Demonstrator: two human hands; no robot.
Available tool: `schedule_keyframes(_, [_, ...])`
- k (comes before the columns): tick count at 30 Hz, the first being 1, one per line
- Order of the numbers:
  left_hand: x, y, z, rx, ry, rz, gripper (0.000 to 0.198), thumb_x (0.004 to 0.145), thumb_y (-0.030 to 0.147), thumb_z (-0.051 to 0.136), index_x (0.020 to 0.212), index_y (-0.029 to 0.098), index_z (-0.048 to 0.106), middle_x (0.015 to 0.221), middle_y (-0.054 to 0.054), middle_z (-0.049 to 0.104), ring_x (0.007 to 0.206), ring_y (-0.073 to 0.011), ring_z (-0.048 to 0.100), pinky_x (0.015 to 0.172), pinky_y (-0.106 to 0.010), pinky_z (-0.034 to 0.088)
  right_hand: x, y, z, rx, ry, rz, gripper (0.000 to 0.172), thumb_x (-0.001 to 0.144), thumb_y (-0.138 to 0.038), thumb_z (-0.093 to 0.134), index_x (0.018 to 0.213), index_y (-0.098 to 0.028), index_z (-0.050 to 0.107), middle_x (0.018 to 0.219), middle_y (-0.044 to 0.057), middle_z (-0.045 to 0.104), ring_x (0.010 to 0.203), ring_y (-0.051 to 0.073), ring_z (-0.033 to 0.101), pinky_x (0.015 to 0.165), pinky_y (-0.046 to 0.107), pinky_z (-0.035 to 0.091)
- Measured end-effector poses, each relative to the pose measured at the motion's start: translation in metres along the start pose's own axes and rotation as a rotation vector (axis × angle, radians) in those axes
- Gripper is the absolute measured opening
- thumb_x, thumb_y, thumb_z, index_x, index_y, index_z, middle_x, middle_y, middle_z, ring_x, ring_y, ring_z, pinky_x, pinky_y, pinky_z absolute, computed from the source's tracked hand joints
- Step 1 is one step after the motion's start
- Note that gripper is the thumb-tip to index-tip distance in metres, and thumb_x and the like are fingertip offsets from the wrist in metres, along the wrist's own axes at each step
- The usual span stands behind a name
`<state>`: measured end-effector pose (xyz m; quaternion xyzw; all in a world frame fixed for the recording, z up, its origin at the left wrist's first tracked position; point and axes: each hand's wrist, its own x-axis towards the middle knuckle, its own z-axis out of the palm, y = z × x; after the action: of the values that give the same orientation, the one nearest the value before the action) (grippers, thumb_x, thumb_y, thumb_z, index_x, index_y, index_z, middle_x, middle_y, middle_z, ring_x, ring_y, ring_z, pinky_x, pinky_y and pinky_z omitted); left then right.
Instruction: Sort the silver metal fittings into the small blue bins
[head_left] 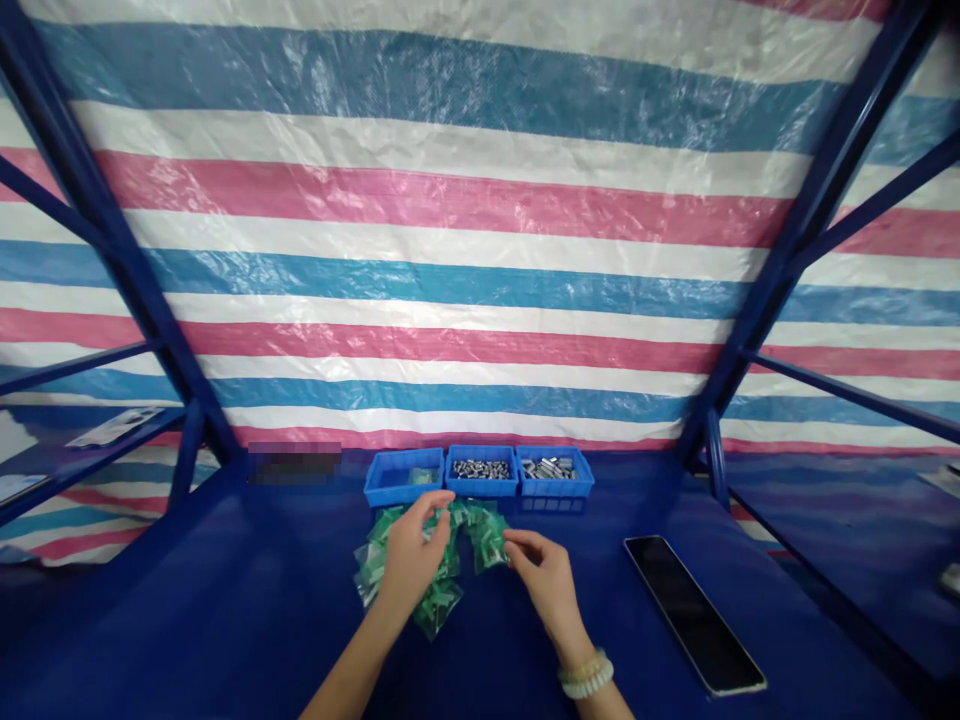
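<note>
Small clear plastic bags with green contents (437,607) lie in a loose pile on the blue tabletop. Over this pile is my left hand (412,550), its thumb and forefinger apart and nothing visible between them; its other fingers are partly hidden. My right hand (546,580), with a beaded bracelet at the wrist, pinches the right edge of a green plastic bag (489,538) between thumb and forefinger. That bag touches others at the back of the pile. What exactly the green contents are is too small to tell.
Behind the pile stand three blue bins: the left bin (386,489) with a small clear bag, the middle bin (482,488) with small metal parts, the right bin (555,488) with metal cylinders. A phone (694,612) lies at right. Blue frame posts (780,270) flank the striped sheet (465,300).
</note>
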<state>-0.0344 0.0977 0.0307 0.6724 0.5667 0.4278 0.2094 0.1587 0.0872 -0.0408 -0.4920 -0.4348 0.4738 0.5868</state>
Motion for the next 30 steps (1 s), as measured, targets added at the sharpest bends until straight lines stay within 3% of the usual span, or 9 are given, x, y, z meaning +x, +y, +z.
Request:
schedule_keyframes(5, [-0.023, 0.000, 0.021, -0.252, -0.056, -0.107, 0.028, 0.078, 0.032, 0.061, 0.103, 0.020, 0.067, 0.110, -0.010, 0.074, 0.099, -0.0258, 0.071, 0.088, -0.039, 0.057, -0.006, 0.002, 0.004, 0.153, 0.067, 0.027, 0.030, 0.061, -0.035, 0.085, 0.080, -0.015, 0.074, 0.073, 0.006, 0.074, 0.068, 0.022, 0.067, 0.064, 0.032, 0.054])
schedule_keyframes(10, [-0.033, -0.011, 0.038, -0.451, -0.047, -0.275, 0.048, 0.072, 0.036, 0.070, 0.116, 0.018, 0.062, 0.097, -0.009, 0.074, 0.078, -0.0234, 0.074, 0.066, -0.033, 0.059, -0.016, -0.002, 0.014, 0.324, 0.071, 0.059, 0.034, 0.058, -0.037, 0.089, 0.075, -0.017, 0.068, 0.069, 0.000, 0.069, 0.063, 0.014, 0.063, 0.059, 0.024, 0.051])
schedule_keyframes(13, [-0.035, -0.013, 0.039, -0.535, -0.029, -0.333, 0.049, 0.070, 0.039, 0.073, 0.113, 0.017, 0.063, 0.078, -0.003, 0.072, 0.070, -0.0205, 0.072, 0.064, -0.030, 0.057, -0.020, -0.006, 0.015, 0.381, 0.063, 0.103, 0.039, 0.057, -0.037, 0.091, 0.084, -0.018, 0.070, 0.072, -0.001, 0.069, 0.063, 0.013, 0.063, 0.060, 0.024, 0.052])
schedule_keyframes(17, [-0.042, -0.008, 0.035, -0.592, -0.017, -0.376, 0.045, 0.070, 0.041, 0.074, 0.107, 0.018, 0.065, 0.083, -0.004, 0.075, 0.078, -0.0219, 0.072, 0.070, -0.031, 0.057, -0.027, -0.014, 0.010, 0.409, 0.002, 0.198, 0.047, 0.059, -0.036, 0.091, 0.097, -0.016, 0.073, 0.076, 0.002, 0.071, 0.065, 0.014, 0.064, 0.061, 0.025, 0.053])
schedule_keyframes(20, [-0.048, 0.001, 0.029, -0.599, -0.035, -0.379, 0.033, 0.071, 0.037, 0.074, 0.097, 0.018, 0.066, 0.088, -0.006, 0.075, 0.081, -0.0227, 0.072, 0.074, -0.032, 0.058, -0.034, -0.024, 0.005, 0.334, -0.112, 0.187, 0.037, 0.065, -0.033, 0.088, 0.095, -0.014, 0.075, 0.075, 0.005, 0.072, 0.067, 0.016, 0.064, 0.060, 0.024, 0.051])
schedule_keyframes(22, [-0.050, 0.006, 0.022, -0.534, -0.047, -0.258, 0.018, 0.074, 0.030, 0.072, 0.087, 0.019, 0.066, 0.091, -0.006, 0.074, 0.083, -0.0231, 0.072, 0.076, -0.033, 0.058, -0.037, -0.033, 0.001, 0.208, -0.141, 0.076, 0.021, 0.070, -0.028, 0.083, 0.085, -0.016, 0.075, 0.073, 0.004, 0.071, 0.066, 0.016, 0.063, 0.060, 0.025, 0.050])
schedule_keyframes(24, [-0.051, 0.010, 0.014, -0.352, -0.007, 0.046, 0.004, 0.079, 0.018, 0.065, 0.078, 0.022, 0.065, 0.094, -0.006, 0.074, 0.090, -0.0240, 0.070, 0.081, -0.037, 0.057, -0.040, -0.042, -0.004, 0.034, -0.129, -0.146, 0.005, 0.076, -0.019, 0.075, 0.073, -0.018, 0.071, 0.077, 0.004, 0.069, 0.073, 0.019, 0.064, 0.067, 0.029, 0.051])
schedule_keyframes(27, [-0.052, 0.010, 0.003, -0.018, 0.139, 0.610, 0.025, 0.080, 0.001, 0.057, 0.074, 0.024, 0.065, 0.098, -0.005, 0.075, 0.101, -0.0241, 0.067, 0.089, -0.041, 0.054, -0.042, -0.054, -0.013, -0.278, -0.098, -0.602, 0.022, 0.080, -0.006, 0.062, 0.065, -0.021, 0.066, 0.095, 0.005, 0.067, 0.100, 0.025, 0.061, 0.088, 0.041, 0.048])
schedule_keyframes(30, [-0.054, 0.007, -0.003, 0.147, 0.240, 0.891, 0.030, 0.076, -0.004, 0.062, 0.085, 0.024, 0.068, 0.098, -0.005, 0.076, 0.100, -0.0243, 0.066, 0.088, -0.044, 0.054, -0.043, -0.062, -0.022, -0.499, -0.091, -0.884, 0.029, 0.083, 0.000, 0.054, 0.070, -0.023, 0.066, 0.111, 0.006, 0.063, 0.115, 0.029, 0.052, 0.095, 0.048, 0.045])
